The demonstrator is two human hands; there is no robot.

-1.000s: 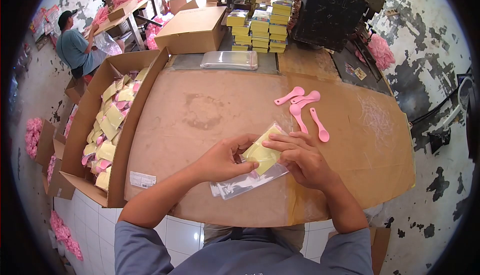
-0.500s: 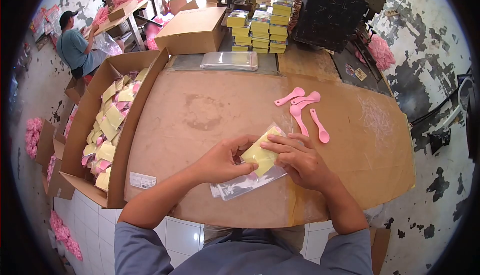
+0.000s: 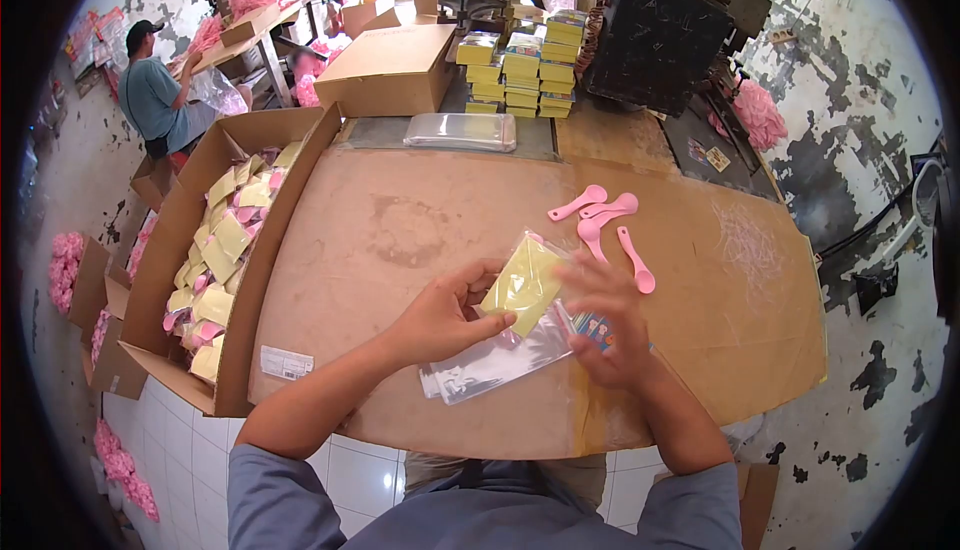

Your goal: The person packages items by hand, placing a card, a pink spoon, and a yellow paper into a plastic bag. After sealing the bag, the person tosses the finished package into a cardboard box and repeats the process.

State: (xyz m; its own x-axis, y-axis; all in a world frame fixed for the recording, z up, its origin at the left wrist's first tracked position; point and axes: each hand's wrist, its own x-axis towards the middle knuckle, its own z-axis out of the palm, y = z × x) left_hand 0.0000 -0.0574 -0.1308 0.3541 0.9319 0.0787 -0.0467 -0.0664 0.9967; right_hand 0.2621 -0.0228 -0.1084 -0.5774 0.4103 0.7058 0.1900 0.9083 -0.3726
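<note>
My left hand [image 3: 450,310] is closed on a small clear plastic packet [image 3: 525,285] with a yellow card inside, thumb in front. A bit of pink shows at the packet's top corner. My right hand [image 3: 612,325] is just right of the packet, its fingers blurred by motion but apart from the thumb, and I see nothing held in it. Flat clear plastic bags [image 3: 500,360] lie beneath both hands. Partly covered by my right hand is a blue printed card [image 3: 592,328]. Several pink measuring spoons [image 3: 635,260] rest on the table farther back.
To the left stands an open carton [image 3: 322,150] of yellow-and-pink packets [image 3: 228,240]. Behind are a stack of clear bags [image 3: 460,132], a closed cardboard box [image 3: 390,70], stacked yellow cards [image 3: 522,70] and a black machine [image 3: 655,35]. A person [image 3: 155,100] sits at the far left.
My right hand has come off the packet and moved right and slightly down, uncovering the blue printed card. The left hand still holds the packet, its yellow face now more exposed.
</note>
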